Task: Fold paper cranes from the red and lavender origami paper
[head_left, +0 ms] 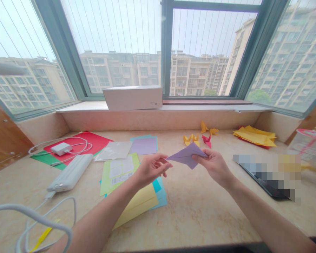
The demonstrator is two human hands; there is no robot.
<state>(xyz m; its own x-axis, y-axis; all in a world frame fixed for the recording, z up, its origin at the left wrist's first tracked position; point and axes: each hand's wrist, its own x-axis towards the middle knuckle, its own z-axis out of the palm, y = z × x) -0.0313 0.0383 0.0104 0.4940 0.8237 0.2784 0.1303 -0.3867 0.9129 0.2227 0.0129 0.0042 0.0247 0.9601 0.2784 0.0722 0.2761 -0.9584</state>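
Note:
A folded sheet of purple origami paper [185, 155], pointed at its left end and creased across the middle, is held up above the countertop. My right hand [213, 163] pinches its right end between thumb and fingers. Close to the left tip is my left hand [154, 167], fingers apart and slightly curled; whether a fingertip touches the paper is hard to tell. Behind the paper stand small folded yellow figures [191, 140] and a red one [206, 141]. Below my left forearm lie a pale yellow sheet [140, 202] and blue sheets [162, 196].
Left are a white power bank [71, 174], a charger [61, 148] with cables, and red paper [100, 140]. A clear packet [113, 151] and purple sheet [144, 146] lie mid-left. Right are yellow papers [254, 136], a blurred-out device [268, 179] and a plastic cup [308, 144]. A white box [133, 98] sits on the sill.

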